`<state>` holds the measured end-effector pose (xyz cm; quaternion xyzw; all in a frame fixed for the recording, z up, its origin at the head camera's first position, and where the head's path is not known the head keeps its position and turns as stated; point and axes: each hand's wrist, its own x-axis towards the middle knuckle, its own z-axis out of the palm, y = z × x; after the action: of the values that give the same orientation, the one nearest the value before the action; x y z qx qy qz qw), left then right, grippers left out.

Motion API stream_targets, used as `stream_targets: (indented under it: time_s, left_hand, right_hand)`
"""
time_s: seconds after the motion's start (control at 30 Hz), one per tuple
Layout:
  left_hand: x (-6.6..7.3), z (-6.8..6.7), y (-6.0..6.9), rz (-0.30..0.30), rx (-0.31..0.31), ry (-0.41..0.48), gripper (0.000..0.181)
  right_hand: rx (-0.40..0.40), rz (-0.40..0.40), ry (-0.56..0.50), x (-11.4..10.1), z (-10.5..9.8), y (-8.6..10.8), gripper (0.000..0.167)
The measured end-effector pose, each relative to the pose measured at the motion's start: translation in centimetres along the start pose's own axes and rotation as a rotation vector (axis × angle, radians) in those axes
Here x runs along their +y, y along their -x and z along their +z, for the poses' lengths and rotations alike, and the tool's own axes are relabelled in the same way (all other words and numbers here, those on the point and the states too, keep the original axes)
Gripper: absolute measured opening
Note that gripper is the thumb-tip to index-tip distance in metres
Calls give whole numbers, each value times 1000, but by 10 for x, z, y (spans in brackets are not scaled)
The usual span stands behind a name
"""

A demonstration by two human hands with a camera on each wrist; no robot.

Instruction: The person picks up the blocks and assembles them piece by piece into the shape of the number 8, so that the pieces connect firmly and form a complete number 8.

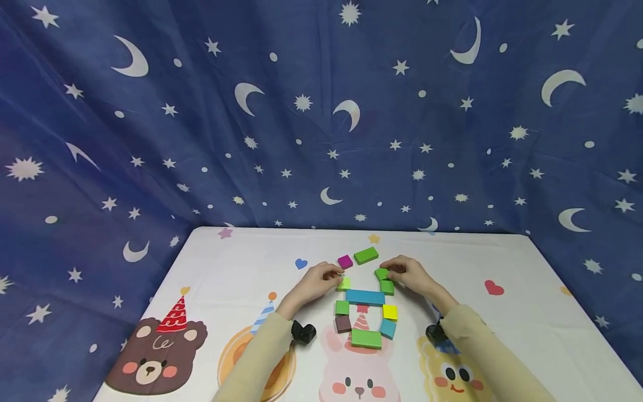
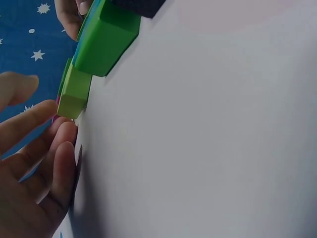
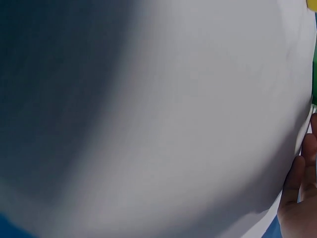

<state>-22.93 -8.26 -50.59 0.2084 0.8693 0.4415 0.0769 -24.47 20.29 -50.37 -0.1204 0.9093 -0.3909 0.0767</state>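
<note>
Toy blocks lie in a ring on the white tablecloth. In the head view my left hand (image 1: 315, 285) is beside a lime block (image 1: 344, 284) at the ring's upper left. The left wrist view shows its thumb away from that lime block (image 2: 76, 94), the fingertips close to it; whether they touch is unclear. On the other side, my right hand (image 1: 413, 274) pinches a green block (image 1: 381, 274), just above another green block (image 1: 387, 287). A magenta block (image 1: 345, 261) and a long green block (image 1: 366, 255) lie at the far end.
A long blue block (image 1: 365, 297) crosses the ring's middle. Below it are a green block (image 1: 342, 307), a brown block (image 1: 343, 324), a yellow block (image 1: 389, 312), a blue block (image 1: 388, 328) and a long green block (image 1: 366, 339). A starry blue curtain (image 1: 301, 128) hangs behind.
</note>
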Motion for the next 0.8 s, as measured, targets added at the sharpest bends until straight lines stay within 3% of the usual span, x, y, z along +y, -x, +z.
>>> stream_targets:
  time_s: [0.37, 0.57, 0.8]
  left_hand:
    - [4, 1, -5, -67, 162, 16, 19]
    - [5, 1, -12, -56, 192, 1, 20]
    - [9, 2, -19, -21, 273, -58, 19]
  right_hand:
    - [1, 5, -31, 0, -2, 1, 27]
    - [7, 21, -38, 0, -2, 1, 27]
    - [9, 27, -42, 0, 0, 0, 26]
